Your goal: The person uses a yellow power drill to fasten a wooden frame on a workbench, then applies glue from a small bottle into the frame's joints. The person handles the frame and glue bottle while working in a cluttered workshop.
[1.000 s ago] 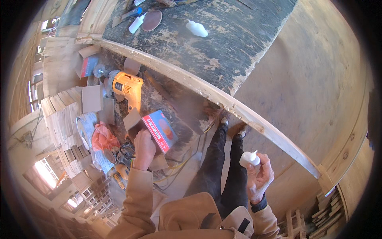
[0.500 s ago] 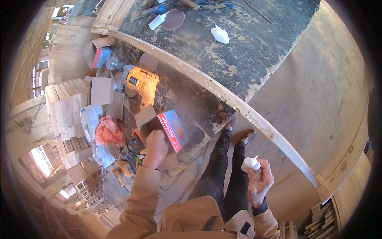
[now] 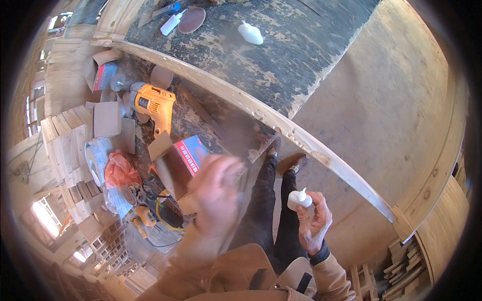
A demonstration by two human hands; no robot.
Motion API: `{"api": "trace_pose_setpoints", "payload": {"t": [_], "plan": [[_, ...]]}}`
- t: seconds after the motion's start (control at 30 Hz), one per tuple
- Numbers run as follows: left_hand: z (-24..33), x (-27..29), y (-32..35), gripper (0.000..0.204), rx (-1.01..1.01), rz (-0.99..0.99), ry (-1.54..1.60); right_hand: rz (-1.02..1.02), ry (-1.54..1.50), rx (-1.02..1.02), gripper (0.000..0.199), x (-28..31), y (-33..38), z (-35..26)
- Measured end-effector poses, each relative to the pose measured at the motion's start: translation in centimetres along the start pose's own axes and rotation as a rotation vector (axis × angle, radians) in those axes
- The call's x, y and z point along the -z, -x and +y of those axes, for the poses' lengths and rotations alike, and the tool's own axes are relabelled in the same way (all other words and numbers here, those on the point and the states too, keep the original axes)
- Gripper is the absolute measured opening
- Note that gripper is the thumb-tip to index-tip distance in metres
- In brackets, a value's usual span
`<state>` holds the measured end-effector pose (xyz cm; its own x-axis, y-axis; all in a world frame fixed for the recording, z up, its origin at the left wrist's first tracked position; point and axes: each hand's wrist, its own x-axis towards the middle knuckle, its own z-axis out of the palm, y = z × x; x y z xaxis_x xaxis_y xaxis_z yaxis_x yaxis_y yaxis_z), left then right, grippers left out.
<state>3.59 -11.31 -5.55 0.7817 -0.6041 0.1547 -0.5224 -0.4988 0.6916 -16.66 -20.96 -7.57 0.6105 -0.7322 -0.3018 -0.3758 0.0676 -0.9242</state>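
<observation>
In my right hand (image 3: 315,220) is a small white squeeze bottle (image 3: 297,201) with a pointed nozzle turned up, pinched between thumb and fingers. My left hand (image 3: 217,189) is smeared by motion, so what its fingers do or hold cannot be made out. It is just in front of an open cardboard box (image 3: 191,152) with a red and blue label, hiding part of it. A yellow power drill (image 3: 153,104) lies beyond the box on the dark lower board. Across the wooden strip, two more white bottles (image 3: 251,33) (image 3: 172,23) lie on the dark tabletop.
A long curved wooden strip (image 3: 221,88) crosses in front of me. Left of the box lie an orange-red plastic bag (image 3: 120,169), a sander-like yellow tool (image 3: 145,216) and cables. A round sanding disc (image 3: 192,20) lies on the tabletop. Wood pieces (image 3: 65,140) are stacked at left.
My left hand has come out of the box's opening toward my body and right. My right hand still holds the bottle. The whole view has shifted, moving the scene left.
</observation>
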Motion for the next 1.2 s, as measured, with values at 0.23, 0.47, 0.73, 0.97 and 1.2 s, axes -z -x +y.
{"api": "trace_pose_setpoints", "payload": {"t": [0.23,0.47,0.73,0.97,1.2], "plan": [[1.3,-8.9,-0.5,0.016,-0.085,-0.099,0.155,0.029,-0.006,-0.034,0.018,0.7,0.6,0.7],[0.7,-10.9,-0.3,0.018,-0.206,-0.090,0.118,0.046,0.012,-0.047,0.019,1.5,0.6,1.3],[0.2,-11.6,-0.2,0.018,-0.198,-0.084,0.160,0.053,0.001,-0.048,0.020,1.6,0.4,1.8],[0.2,-11.4,0.0,0.021,0.043,-0.110,0.277,0.046,-0.016,-0.066,0.020,2.0,0.2,1.7],[1.0,-11.6,1.2,0.026,0.747,0.036,0.995,0.045,-0.033,-0.082,0.021,2.1,0.3,2.0]]}}
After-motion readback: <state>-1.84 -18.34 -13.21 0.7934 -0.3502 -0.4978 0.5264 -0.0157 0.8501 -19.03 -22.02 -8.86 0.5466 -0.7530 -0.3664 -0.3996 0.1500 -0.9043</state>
